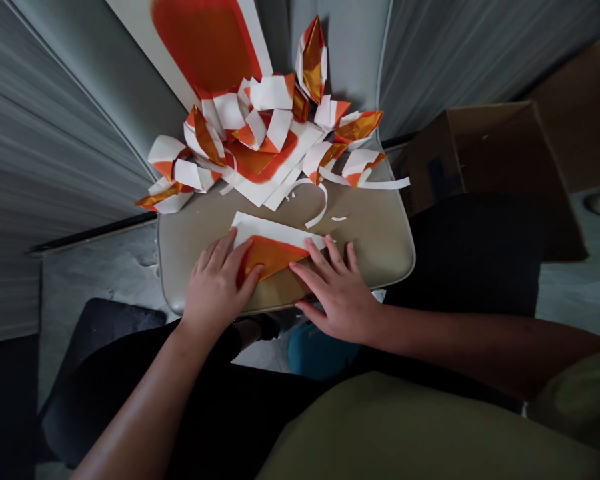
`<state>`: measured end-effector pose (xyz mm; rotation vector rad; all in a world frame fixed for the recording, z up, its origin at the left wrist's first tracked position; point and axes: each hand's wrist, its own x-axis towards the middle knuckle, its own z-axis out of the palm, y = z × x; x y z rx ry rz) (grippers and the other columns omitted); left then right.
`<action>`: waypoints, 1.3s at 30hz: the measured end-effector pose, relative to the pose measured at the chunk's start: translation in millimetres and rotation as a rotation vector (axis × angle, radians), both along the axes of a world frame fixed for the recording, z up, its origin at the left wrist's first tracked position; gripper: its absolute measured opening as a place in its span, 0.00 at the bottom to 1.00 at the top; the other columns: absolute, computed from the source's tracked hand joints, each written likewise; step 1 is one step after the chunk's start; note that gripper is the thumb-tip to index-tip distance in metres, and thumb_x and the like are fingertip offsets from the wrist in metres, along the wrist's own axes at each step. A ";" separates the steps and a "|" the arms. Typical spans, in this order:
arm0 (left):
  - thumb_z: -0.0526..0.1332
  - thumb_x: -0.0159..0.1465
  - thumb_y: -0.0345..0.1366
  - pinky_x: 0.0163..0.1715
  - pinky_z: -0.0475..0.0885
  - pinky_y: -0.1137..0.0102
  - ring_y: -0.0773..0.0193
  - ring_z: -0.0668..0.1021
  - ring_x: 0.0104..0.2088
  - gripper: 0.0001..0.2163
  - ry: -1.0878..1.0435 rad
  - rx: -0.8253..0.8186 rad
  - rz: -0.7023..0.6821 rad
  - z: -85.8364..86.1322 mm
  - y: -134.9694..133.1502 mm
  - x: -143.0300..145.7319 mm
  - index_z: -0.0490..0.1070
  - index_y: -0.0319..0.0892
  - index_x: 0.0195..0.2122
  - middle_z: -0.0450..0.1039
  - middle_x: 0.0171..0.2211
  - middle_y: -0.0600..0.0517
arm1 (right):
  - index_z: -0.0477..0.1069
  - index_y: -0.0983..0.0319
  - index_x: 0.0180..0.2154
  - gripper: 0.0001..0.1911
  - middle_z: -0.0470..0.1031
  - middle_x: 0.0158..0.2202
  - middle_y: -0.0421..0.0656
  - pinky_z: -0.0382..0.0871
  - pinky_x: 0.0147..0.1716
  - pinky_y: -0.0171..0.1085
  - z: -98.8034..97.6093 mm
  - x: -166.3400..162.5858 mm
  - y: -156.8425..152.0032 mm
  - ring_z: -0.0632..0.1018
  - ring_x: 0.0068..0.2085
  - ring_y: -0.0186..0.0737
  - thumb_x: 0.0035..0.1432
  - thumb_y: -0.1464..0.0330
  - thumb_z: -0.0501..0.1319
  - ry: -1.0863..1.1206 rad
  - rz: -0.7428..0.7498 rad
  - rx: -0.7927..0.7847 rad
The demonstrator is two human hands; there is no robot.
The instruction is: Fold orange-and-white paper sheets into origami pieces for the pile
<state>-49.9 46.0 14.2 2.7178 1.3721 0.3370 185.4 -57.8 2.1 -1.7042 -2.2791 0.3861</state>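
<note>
A partly folded sheet of paper (pixel 276 252), white with an orange-gold middle, lies flat near the front of a beige chair seat (pixel 190 267). My left hand (pixel 220 273) rests on its left end, fingers spread and pressing down. On the right end lies my right hand (pixel 337 290), its fingers stretched out and apart. Behind the sheet is a pile of folded paper ingots (pixel 275 93) in white and orange-gold. One ingot (pixel 313 63) stands upright against the chair back. Beneath the pile are flat paper sheets (pixel 267 157).
Thin white paper strips (pixel 320 207) lie between the hands and the pile. A large orange-and-white sheet (pixel 210 47) leans against the chair back. To the right on the floor stands an open cardboard box (pixel 505 160). Below the seat's front edge is a teal object (pixel 320 350).
</note>
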 end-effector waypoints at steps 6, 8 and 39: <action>0.55 0.73 0.48 0.61 0.72 0.47 0.42 0.74 0.63 0.22 -0.002 -0.016 0.009 0.5 -0.2 0.3 0.71 0.41 0.62 0.66 0.68 0.38 | 0.62 0.61 0.69 0.36 0.48 0.76 0.61 0.43 0.65 0.78 -0.4 0.2 0.0 0.48 0.74 0.78 0.66 0.55 0.63 0.005 0.000 -0.005; 0.56 0.73 0.48 0.61 0.72 0.47 0.42 0.74 0.63 0.22 -0.003 -0.017 0.008 0.3 0.0 0.4 0.71 0.41 0.62 0.67 0.67 0.38 | 0.61 0.60 0.70 0.36 0.47 0.76 0.61 0.43 0.65 0.78 -0.7 -0.1 0.0 0.48 0.74 0.77 0.66 0.55 0.62 0.001 0.002 -0.006; 0.58 0.72 0.32 0.70 0.53 0.34 0.41 0.64 0.71 0.21 0.065 0.204 -0.058 -1.5 -26.2 17.3 0.70 0.49 0.65 0.60 0.72 0.42 | 0.57 0.60 0.72 0.38 0.44 0.76 0.67 0.42 0.65 0.78 -4.4 1.9 1.0 0.50 0.75 0.76 0.69 0.49 0.57 -0.108 -0.048 0.023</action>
